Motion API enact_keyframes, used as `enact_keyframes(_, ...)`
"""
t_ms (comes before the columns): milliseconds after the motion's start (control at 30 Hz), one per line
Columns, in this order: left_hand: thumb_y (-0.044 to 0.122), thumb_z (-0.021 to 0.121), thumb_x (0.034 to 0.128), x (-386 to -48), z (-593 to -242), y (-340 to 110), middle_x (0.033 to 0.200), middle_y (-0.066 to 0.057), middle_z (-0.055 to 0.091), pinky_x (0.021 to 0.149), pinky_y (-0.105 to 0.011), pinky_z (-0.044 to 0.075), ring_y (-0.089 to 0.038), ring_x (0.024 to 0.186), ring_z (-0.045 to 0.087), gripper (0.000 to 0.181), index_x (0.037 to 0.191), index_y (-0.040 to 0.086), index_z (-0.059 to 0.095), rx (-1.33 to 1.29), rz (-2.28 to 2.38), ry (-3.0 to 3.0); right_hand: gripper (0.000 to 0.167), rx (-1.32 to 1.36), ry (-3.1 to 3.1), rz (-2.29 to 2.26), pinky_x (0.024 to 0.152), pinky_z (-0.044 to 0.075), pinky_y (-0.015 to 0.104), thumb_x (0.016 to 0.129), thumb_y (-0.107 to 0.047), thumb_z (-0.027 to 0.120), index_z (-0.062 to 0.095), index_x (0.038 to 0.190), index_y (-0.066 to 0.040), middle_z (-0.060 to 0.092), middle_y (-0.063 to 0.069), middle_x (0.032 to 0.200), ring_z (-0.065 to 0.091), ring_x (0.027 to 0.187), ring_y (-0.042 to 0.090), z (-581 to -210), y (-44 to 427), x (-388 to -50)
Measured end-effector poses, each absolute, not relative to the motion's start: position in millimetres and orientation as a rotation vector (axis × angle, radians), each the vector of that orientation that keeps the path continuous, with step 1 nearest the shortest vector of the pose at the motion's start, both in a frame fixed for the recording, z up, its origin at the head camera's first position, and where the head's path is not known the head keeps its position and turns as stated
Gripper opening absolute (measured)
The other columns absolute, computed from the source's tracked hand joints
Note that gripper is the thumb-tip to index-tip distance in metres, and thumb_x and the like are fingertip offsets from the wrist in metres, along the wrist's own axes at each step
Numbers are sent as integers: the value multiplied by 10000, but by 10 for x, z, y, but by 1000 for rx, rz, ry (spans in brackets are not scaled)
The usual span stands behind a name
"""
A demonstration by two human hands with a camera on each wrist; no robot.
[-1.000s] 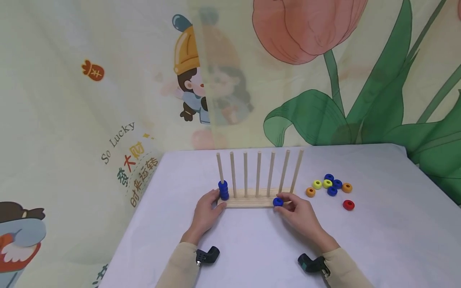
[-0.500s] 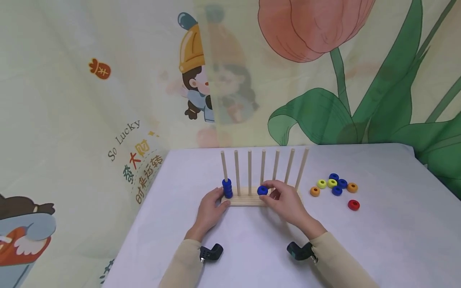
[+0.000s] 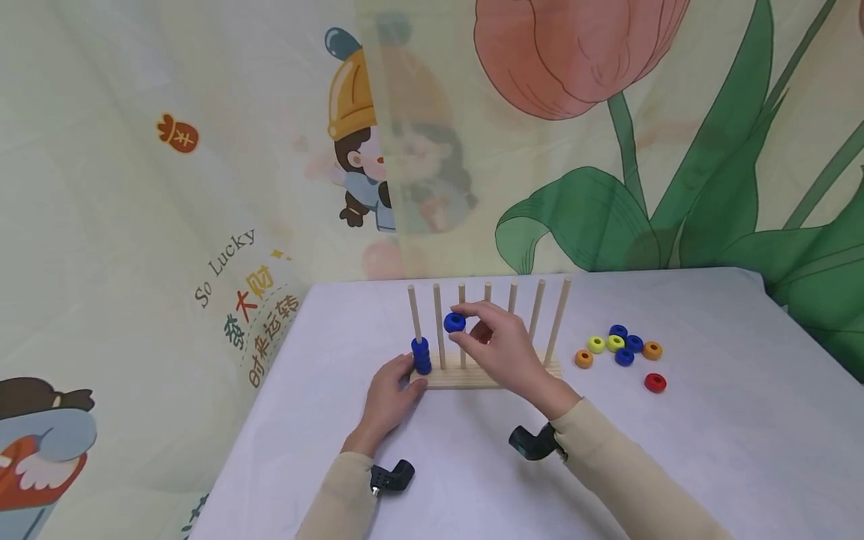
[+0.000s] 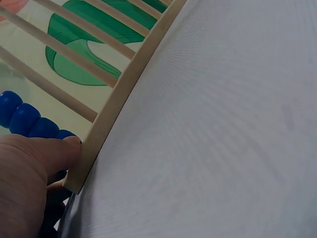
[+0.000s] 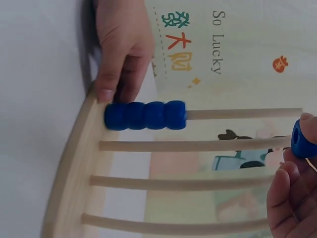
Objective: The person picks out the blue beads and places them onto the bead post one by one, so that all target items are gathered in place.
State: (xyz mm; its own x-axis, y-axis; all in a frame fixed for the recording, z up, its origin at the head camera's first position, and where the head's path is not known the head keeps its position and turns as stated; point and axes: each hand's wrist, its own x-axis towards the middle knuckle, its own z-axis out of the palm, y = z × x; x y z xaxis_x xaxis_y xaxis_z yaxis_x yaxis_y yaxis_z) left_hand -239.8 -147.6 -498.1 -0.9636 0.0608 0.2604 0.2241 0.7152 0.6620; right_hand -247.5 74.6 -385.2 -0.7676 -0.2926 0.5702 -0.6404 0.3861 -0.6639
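Note:
A wooden peg rack (image 3: 466,380) with a row of upright pegs stands on the table. Several blue beads (image 3: 421,356) are stacked on its leftmost peg. My left hand (image 3: 388,397) grips the rack's left end, thumb on the front edge and fingers behind, as the left wrist view shows its thumb (image 4: 59,153) beside the lowest bead. Between thumb and fingertips, my right hand (image 3: 502,349) pinches a single blue bead (image 3: 455,322). That bead is raised in front of the pegs, right of the stack. In the right wrist view its hole faces the pegs.
Right of the rack lie loose beads: several blue (image 3: 624,357), two yellow (image 3: 595,345), two orange (image 3: 652,350) and one red (image 3: 655,383). A white cloth covers the table (image 3: 472,465). A printed curtain (image 3: 270,150) hangs behind it.
My right hand has carried the blue bead leftward and up, from the rack's right end to near the left pegs. The left hand has kept its grip on the rack.

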Motion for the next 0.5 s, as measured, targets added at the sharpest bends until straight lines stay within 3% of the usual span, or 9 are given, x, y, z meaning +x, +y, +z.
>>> enact_keyframes(167,273,706,892,-2401,-5003,-1477,1497,-124,442,1116,-562,316,-370,1363,413,545,1361,37,559,-252,-1025,-2740,331,885,-2296,1316,629,555,227,860,-140,760,675,1175,-83,680,-7,1018,606,695,63,-3725,681,-2491)
enact_keyframes(500,261,726,880,-2413,-5018,-1495,1376,-129,574,1124,-546,315,-343,1353,438,580,1388,56,539,-289,-1009,-2715,363,946,-2256,1253,656,556,213,876,-158,746,662,1220,-78,689,5,1099,631,733,50,-3553,555,-2540)
